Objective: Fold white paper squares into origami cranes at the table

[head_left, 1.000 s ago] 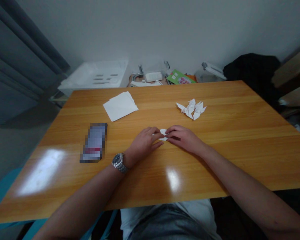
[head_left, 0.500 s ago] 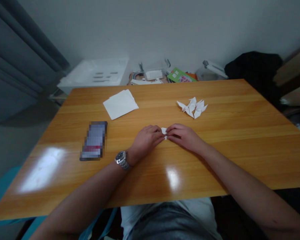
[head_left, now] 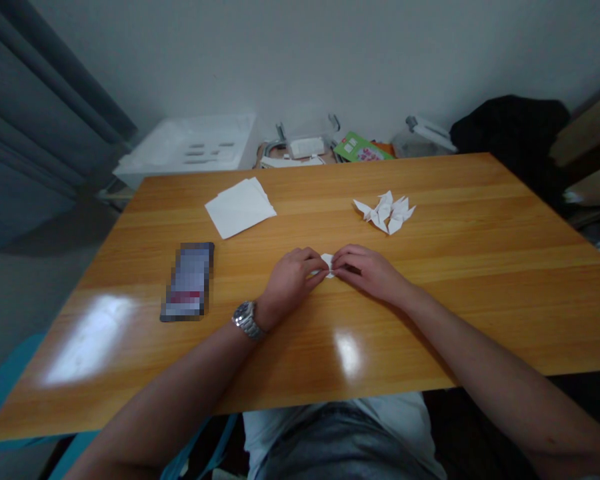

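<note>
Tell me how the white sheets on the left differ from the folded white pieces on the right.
The sheets lie flat, while the folded pieces have points that stick out. The sheets form a broad, straight-edged, overlapping stack; the folded pieces make a smaller, jagged cluster. Both are white and rest on the wooden table, apart from the left hand and right hand, whose fingers are on another white paper.
</note>
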The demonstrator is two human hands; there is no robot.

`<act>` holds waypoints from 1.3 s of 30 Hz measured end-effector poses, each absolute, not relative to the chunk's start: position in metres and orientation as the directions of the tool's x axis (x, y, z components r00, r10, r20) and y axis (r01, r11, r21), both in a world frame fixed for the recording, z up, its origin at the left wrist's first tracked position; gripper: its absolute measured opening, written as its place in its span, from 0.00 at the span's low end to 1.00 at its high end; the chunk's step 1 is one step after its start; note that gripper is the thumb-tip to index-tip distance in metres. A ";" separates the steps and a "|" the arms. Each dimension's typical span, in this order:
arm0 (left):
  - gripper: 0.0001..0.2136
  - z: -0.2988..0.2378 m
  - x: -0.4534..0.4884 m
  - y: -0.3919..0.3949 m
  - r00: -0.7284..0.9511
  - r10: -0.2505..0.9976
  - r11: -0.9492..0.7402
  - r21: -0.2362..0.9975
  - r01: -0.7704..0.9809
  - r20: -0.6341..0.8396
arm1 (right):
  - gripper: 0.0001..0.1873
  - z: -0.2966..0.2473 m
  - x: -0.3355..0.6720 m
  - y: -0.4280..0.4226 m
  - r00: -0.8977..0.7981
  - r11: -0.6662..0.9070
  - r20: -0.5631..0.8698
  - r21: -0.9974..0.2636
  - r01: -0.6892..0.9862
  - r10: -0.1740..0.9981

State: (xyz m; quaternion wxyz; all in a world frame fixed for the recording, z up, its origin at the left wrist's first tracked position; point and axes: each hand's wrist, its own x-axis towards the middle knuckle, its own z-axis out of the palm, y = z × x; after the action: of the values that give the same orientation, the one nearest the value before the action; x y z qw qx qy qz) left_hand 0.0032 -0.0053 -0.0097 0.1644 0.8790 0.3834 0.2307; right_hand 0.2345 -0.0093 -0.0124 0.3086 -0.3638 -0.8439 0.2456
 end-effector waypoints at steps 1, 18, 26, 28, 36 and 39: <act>0.07 -0.009 0.003 -0.006 0.593 0.756 -0.644 0.475 0.599 0.277 | 0.05 -0.012 0.234 -0.009 -0.538 0.605 0.334 -0.643 0.470 0.774; 0.02 -0.015 0.008 -0.004 0.457 0.846 -0.519 0.621 0.587 0.275 | 0.04 -0.009 0.225 -0.008 -0.391 0.438 0.249 -0.727 0.529 0.886; 0.02 -0.013 0.010 -0.004 0.451 0.851 -0.509 0.634 0.583 0.270 | 0.05 -0.010 0.223 -0.009 -0.367 0.418 0.246 -0.743 0.523 0.897; 0.02 -0.013 0.011 -0.003 0.448 0.853 -0.508 0.630 0.588 0.269 | 0.05 -0.010 0.223 -0.009 -0.355 0.402 0.235 -0.748 0.529 0.905; 0.01 -0.014 0.011 -0.003 0.442 0.857 -0.502 0.628 0.594 0.267 | 0.02 -0.007 0.222 -0.011 -0.334 0.388 0.229 -0.731 0.561 0.914; 0.01 -0.016 0.011 -0.002 0.447 0.853 -0.509 0.621 0.596 0.270 | 0.01 -0.007 0.221 -0.010 -0.339 0.389 0.223 -0.718 0.577 0.914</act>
State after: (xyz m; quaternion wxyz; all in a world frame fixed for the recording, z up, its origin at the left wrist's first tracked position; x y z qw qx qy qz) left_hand 0.0106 -0.0017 -0.0157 0.2250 0.8203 0.4416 0.2854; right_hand 0.2214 -0.0104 -0.0068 0.3126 -0.4824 -0.7726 0.2696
